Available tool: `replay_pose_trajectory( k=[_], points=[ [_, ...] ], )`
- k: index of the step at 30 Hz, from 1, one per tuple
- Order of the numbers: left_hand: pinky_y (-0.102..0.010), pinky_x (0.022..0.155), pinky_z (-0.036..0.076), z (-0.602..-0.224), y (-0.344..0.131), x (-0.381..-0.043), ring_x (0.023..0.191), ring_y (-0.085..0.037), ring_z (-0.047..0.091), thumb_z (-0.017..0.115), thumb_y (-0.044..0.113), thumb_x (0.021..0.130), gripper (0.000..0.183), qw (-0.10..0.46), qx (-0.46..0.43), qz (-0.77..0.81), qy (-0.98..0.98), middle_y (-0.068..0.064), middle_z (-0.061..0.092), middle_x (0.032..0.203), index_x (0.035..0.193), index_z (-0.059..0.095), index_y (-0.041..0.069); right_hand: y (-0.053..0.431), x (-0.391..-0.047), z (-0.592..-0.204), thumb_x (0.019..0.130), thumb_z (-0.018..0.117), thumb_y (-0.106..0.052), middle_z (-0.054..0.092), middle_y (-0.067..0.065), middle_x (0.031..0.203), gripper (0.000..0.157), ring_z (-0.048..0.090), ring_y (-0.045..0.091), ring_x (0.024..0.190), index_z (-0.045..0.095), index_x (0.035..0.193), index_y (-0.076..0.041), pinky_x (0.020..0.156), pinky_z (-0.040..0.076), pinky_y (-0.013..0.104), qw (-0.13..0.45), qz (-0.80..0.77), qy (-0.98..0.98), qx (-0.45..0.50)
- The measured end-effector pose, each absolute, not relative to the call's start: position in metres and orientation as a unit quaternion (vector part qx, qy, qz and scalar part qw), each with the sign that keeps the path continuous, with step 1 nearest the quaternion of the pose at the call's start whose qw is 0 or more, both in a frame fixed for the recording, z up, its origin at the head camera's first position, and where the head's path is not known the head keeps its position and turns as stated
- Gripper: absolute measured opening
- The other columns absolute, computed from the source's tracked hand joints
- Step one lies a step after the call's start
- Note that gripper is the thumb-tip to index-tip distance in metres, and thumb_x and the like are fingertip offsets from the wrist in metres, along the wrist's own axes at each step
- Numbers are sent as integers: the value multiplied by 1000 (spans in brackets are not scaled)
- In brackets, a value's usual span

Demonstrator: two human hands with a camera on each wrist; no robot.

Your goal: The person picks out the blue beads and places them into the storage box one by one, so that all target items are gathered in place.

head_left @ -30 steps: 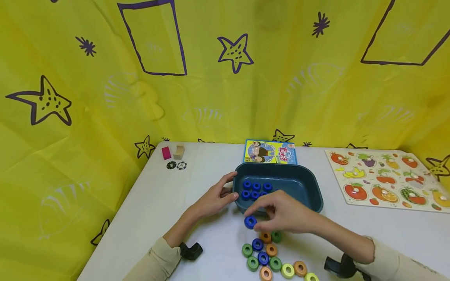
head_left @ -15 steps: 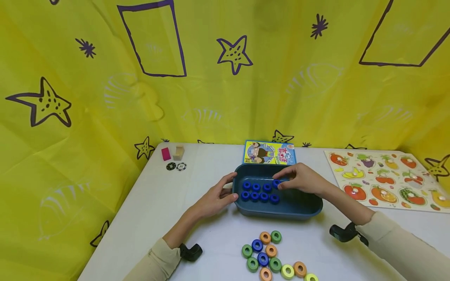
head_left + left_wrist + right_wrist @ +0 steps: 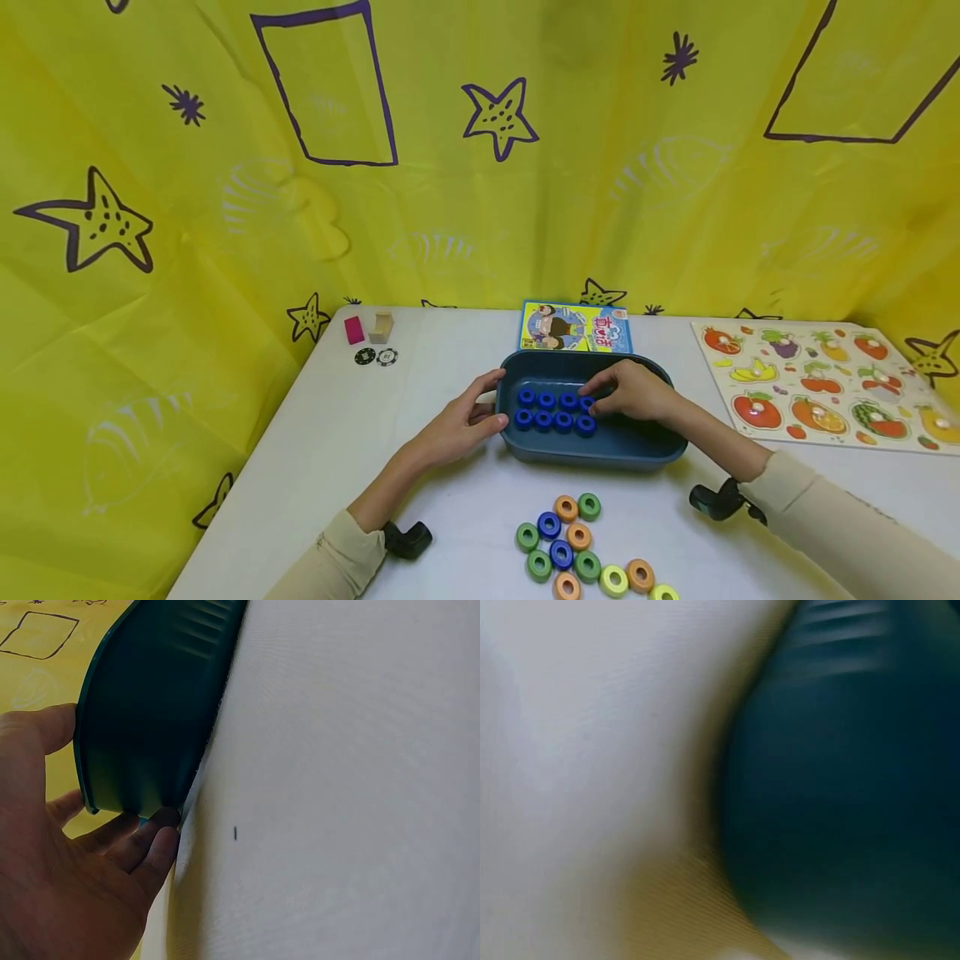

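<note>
A dark teal plastic tub (image 3: pixel 637 446) holds two rows of blue rings (image 3: pixel 543 420) at its left part. My left hand (image 3: pixel 453 427) grips the tub's left end; in the left wrist view its thumb lies at the rim and its fingers bend against the outer wall. Inside the tub, my right hand (image 3: pixel 633 392) pinches a blue ring (image 3: pixel 587 405) between thumb and index finger at the right end of the far row. The right wrist view shows only the tub's outer wall (image 3: pixel 840 787) and white cloth, with the hand out of sight.
Nearer the front lie several loose rings, among them a green ring (image 3: pixel 538 565), an orange ring (image 3: pixel 567 585) and a yellow ring (image 3: pixel 613 581). A picture box (image 3: pixel 576 327) sits behind the tub, a fruit puzzle board (image 3: pixel 825 387) to the right. Chips (image 3: pixel 387 357) and small blocks (image 3: pixel 381 327) lie far left.
My right hand has carried a blue ring from in front of the tub into it, then moved it slightly down to the far row's end. My left hand has stayed at the tub.
</note>
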State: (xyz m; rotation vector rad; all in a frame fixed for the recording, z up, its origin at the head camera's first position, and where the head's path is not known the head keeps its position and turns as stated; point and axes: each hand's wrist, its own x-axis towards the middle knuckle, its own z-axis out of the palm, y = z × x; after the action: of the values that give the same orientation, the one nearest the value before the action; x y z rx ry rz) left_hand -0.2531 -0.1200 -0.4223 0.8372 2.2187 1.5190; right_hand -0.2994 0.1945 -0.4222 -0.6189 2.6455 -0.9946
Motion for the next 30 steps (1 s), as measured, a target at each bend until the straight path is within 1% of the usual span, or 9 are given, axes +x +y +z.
replay_pose_trajectory(
  k=[6, 8, 10, 14, 17, 20, 22, 27, 30],
  points=[
    [-35, 98, 39, -422, -121, -253, 123, -34, 44, 54, 20, 96, 65, 160, 293, 533, 778, -18, 24, 148, 148, 17, 13, 193, -299, -423, 76, 77, -18, 68, -1, 96, 24, 54, 16, 79, 73, 99, -14, 65, 43, 31, 119, -339, 908, -213],
    [-35, 98, 39, -421, -121, -252, 123, -34, 44, 54, 20, 96, 65, 159, 292, 533, 778, -18, 24, 148, 148, 17, 13, 192, -297, -420, 76, 77, -20, 68, -2, 96, 26, 54, 16, 77, 73, 101, -15, 65, 43, 30, 108, -335, 912, -210],
    [-36, 98, 39, -421, -121, -252, 123, -35, 44, 54, 19, 96, 65, 160, 291, 535, 777, -18, 24, 148, 148, 17, 13, 190, -292, -414, 77, 77, -25, 67, -4, 90, 27, 53, 15, 72, 72, 102, -16, 61, 42, 28, 89, -334, 915, -206],
    [-37, 98, 39, -420, -120, -252, 122, -33, 44, 54, 20, 95, 65, 162, 289, 535, 777, -16, 25, 148, 148, 17, 14, 181, -264, -396, 76, 76, -35, 60, -6, 71, 28, 48, 13, 58, 72, 100, -21, 49, 38, 25, 43, -339, 910, -235],
    [-35, 98, 39, -419, -120, -252, 122, -32, 45, 54, 21, 96, 65, 160, 289, 531, 781, -16, 25, 148, 149, 17, 14, 171, -235, -387, 78, 75, -36, 59, -10, 71, 25, 49, 9, 55, 70, 100, -27, 47, 40, 23, 31, -352, 888, -295],
    [-34, 97, 39, -419, -120, -252, 122, -33, 45, 53, 21, 96, 65, 157, 292, 528, 782, -17, 25, 148, 149, 17, 14, 161, -210, -387, 79, 75, -31, 62, -15, 81, 23, 50, 4, 55, 69, 101, -31, 48, 42, 21, 55, -366, 858, -356],
    [-35, 98, 39, -418, -120, -253, 122, -35, 45, 53, 19, 96, 65, 156, 295, 530, 780, -19, 25, 148, 148, 16, 13, 154, -198, -391, 80, 74, -27, 64, -15, 87, 24, 49, 2, 54, 69, 103, -29, 47, 43, 20, 84, -371, 842, -382],
    [-38, 98, 39, -419, -120, -252, 122, -33, 45, 54, 19, 95, 65, 159, 291, 532, 780, -18, 24, 148, 148, 17, 13, 142, -184, -408, 80, 74, -24, 65, -13, 94, 23, 48, 0, 52, 70, 103, -25, 46, 42, 19, 155, -373, 832, -381],
    [-38, 98, 39, -420, -120, -251, 122, -33, 45, 54, 20, 95, 65, 159, 289, 530, 781, -17, 24, 148, 149, 17, 13, 139, -184, -417, 80, 74, -26, 63, -15, 92, 23, 48, 0, 54, 70, 103, -27, 46, 42, 19, 174, -368, 833, -375]
  ],
)
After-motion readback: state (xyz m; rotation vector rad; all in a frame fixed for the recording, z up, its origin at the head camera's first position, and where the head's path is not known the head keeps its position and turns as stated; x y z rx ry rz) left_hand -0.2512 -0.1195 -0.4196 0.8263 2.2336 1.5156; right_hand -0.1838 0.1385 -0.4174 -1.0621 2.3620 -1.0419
